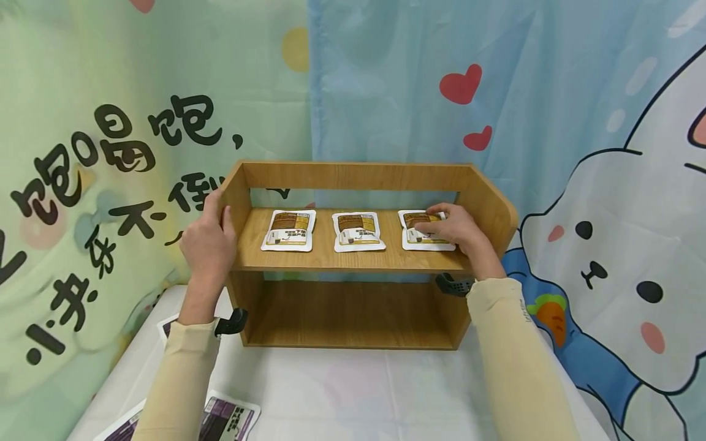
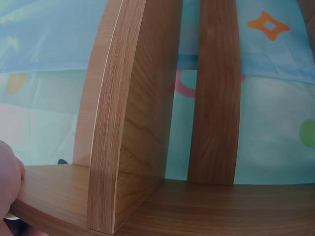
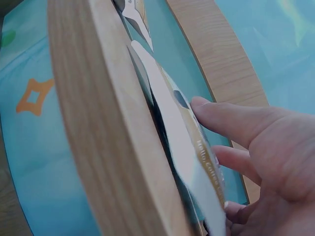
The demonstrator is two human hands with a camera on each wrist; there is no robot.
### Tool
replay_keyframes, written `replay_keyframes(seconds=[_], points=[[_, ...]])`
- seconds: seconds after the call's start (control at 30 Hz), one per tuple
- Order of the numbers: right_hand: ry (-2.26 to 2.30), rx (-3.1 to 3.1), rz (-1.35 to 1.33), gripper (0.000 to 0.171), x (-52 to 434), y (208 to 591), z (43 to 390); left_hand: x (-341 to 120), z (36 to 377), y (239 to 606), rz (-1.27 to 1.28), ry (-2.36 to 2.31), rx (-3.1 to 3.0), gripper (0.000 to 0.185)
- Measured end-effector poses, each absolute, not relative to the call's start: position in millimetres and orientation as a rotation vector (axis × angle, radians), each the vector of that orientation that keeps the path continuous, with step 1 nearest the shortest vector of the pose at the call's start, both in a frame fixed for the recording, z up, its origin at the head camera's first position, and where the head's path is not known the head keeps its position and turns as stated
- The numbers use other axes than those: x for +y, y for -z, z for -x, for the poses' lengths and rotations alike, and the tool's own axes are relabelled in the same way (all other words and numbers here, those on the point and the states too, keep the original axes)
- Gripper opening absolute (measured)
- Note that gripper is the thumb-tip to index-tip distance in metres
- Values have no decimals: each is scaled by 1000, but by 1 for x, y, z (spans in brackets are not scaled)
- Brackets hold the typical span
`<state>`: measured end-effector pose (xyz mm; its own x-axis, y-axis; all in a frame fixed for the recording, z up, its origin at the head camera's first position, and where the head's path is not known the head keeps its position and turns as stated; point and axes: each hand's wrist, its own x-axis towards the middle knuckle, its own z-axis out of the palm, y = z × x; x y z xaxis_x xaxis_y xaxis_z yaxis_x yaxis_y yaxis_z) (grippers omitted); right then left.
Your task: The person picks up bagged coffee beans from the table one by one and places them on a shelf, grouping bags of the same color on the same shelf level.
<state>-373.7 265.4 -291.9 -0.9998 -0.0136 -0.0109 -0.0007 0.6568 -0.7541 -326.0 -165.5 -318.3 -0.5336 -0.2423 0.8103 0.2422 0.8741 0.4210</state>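
Note:
A wooden two-level shelf (image 1: 353,176) stands on a white table (image 1: 353,386). Three brown-and-white packets lie flat in a row on its upper board: left (image 1: 288,230), middle (image 1: 358,231), right (image 1: 412,237). My left hand (image 1: 216,214) grips the shelf's left side panel (image 2: 123,123), thumb inside and fingers outside; only a bit of this hand (image 2: 9,177) shows in the left wrist view. My right hand (image 1: 437,222) rests with straight fingers (image 3: 221,115) on top of the right packet (image 3: 179,142), which lies against the board (image 3: 98,123).
Printed cloth backdrops hang close behind and beside the shelf. The shelf's lower level (image 1: 353,315) holds nothing. More packets (image 1: 231,419) lie at the table's near left edge, partly under my left sleeve. Black wrist mounts (image 1: 453,285) sit beside the shelf front.

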Motion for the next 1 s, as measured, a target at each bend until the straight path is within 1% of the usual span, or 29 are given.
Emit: replay_keyframes(seconds=[0.3,0.47,0.63,0.83,1.0], points=[[1247,2885,28,67,270,295,370,-163,328,319,6,580,-2063,32],[1050,3064,99,65,268,289,364,-164,328,318,-4,587,-2054,32],[795,3236,141,59,262,277,347,-165,328,319,-5,592,-2053,32],[748,3374,326,45,257,257,318,-165,329,319,13,595,-2026,31],[671,3596,374,32,262,250,307,-165,329,319,8,604,-2024,31]])
